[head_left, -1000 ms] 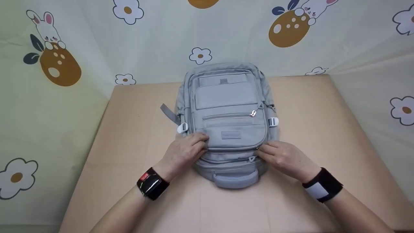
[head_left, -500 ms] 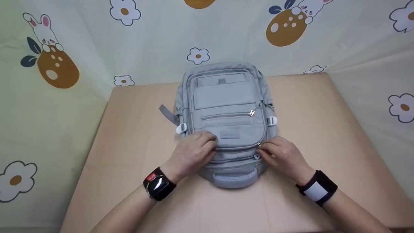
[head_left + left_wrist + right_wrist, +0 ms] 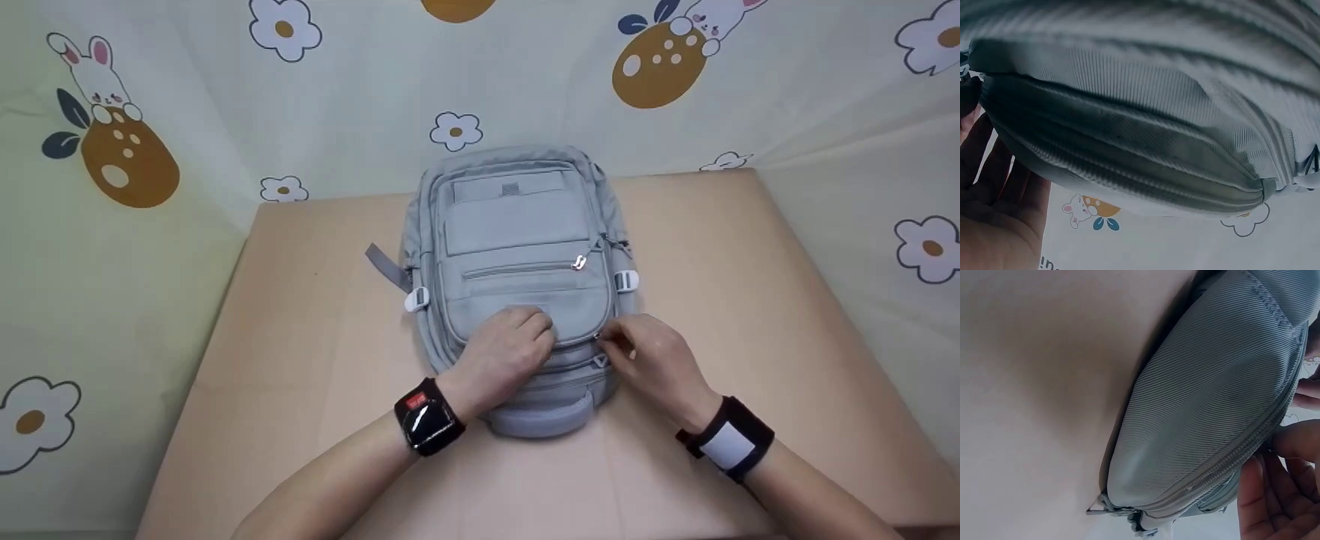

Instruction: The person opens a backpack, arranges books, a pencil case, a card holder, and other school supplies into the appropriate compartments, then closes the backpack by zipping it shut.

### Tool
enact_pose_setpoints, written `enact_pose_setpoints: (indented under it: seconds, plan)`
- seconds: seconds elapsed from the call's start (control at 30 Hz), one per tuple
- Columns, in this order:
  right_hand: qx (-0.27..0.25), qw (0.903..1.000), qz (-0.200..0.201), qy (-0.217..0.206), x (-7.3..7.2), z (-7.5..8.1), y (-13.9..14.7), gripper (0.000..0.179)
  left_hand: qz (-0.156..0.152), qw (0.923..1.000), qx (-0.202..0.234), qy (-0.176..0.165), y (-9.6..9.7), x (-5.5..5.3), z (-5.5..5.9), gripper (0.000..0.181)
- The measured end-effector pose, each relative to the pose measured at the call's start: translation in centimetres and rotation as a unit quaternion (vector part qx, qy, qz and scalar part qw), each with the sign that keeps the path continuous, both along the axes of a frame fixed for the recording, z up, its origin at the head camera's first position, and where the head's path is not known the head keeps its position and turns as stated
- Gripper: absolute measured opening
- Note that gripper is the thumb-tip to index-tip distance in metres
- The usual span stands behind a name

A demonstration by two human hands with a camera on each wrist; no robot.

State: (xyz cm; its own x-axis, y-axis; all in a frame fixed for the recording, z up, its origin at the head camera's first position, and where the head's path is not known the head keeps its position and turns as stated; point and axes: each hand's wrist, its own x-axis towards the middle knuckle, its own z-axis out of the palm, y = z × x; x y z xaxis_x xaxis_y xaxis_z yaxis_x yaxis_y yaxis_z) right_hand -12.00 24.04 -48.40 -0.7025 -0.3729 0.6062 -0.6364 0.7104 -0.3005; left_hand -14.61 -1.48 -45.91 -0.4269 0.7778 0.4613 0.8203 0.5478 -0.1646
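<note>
A grey backpack (image 3: 517,225) lies front side up on the table, its padded top handle (image 3: 536,421) toward me. My left hand (image 3: 499,356) grips the bag at the curved zipper seam near the handle end, covering most of the small label patch. In the left wrist view its fingers (image 3: 1022,202) curl beside the bag's zipped edge. My right hand (image 3: 660,364) pinches a small metal zipper pull (image 3: 597,337) at the seam's right corner. The right wrist view shows that thumb and the curled fingers (image 3: 1252,495) meeting at the bag, the pull hidden between them.
The light brown table (image 3: 300,337) extends around the bag. A patterned cloth (image 3: 360,90) hangs behind it and on both sides. A loose grey strap (image 3: 386,266) sticks out left of the bag, and white buckles (image 3: 626,281) sit on its sides.
My left hand has slid right along the seam, from the bag's left corner to its middle, over the label. The right hand stays at the right corner, with the pull between its fingertips.
</note>
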Motion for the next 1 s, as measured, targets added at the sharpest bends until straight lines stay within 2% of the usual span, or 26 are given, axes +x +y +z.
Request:
enact_pose_setpoints:
  seconds: [0.1,0.2,0.4,0.6,0.77,1.0]
  plan:
    - [0.000,1.0000,-0.004,-0.006,0.0,0.1,0.0,0.031,0.007,0.9999,-0.006,0.014,0.1,0.0,-0.1,0.019]
    - [-0.001,0.9999,-0.006,-0.011,0.0,0.2,-0.1,0.030,0.009,0.9997,-0.003,0.023,0.2,-0.1,-0.2,0.018]
    - [-0.010,0.9996,-0.003,-0.026,0.0,0.4,0.1,0.032,0.014,0.9997,0.000,0.021,0.4,0.0,-0.1,0.016]
    - [-0.009,0.9998,0.008,-0.015,-0.4,0.8,0.9,0.034,0.018,0.9997,-0.001,0.013,0.4,0.1,0.0,0.018]
    - [-0.011,0.9996,-0.017,-0.022,-1.6,1.1,1.9,0.032,0.021,0.9998,-0.003,0.004,0.4,0.1,0.1,0.019]
    - [-0.007,0.9986,-0.047,-0.024,-4.2,1.4,2.4,0.023,0.024,0.9996,-0.016,-0.001,0.3,0.2,0.2,0.015]
